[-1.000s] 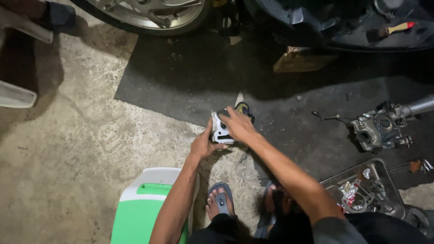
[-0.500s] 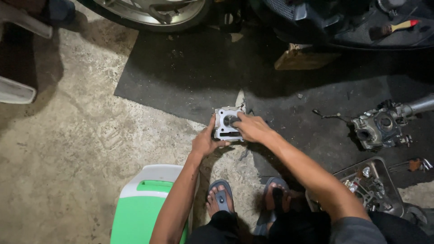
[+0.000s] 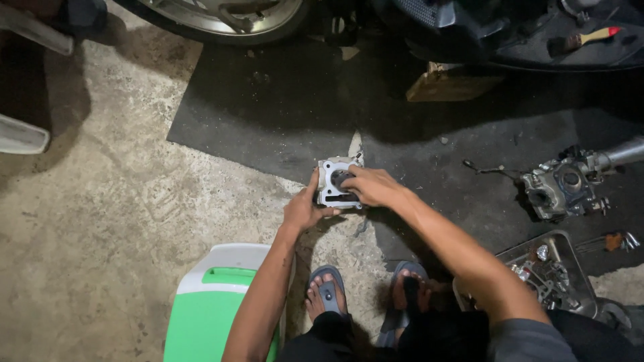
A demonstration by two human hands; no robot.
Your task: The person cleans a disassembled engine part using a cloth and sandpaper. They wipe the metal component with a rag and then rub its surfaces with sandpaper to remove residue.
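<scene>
A square grey metal engine cylinder block (image 3: 330,191) with a round bore sits on the floor at the edge of a dark mat (image 3: 268,114). My left hand (image 3: 303,209) grips its lower left side. My right hand (image 3: 372,186) rests on its right side, with fingers reaching into the bore. A pale pointed scrap (image 3: 355,144) lies just behind the block.
A green and white plastic box (image 3: 215,302) stands by my left arm. A metal engine part (image 3: 563,188) and a tray of small parts (image 3: 557,275) lie at right. A wheel (image 3: 221,17), a wooden block (image 3: 446,84) and a brush (image 3: 580,40) are at the back. My sandalled feet (image 3: 329,291) are below.
The block has shifted slightly away from me and turned to show its bore. My right hand moved from covering its top to its right side with fingers in the bore.
</scene>
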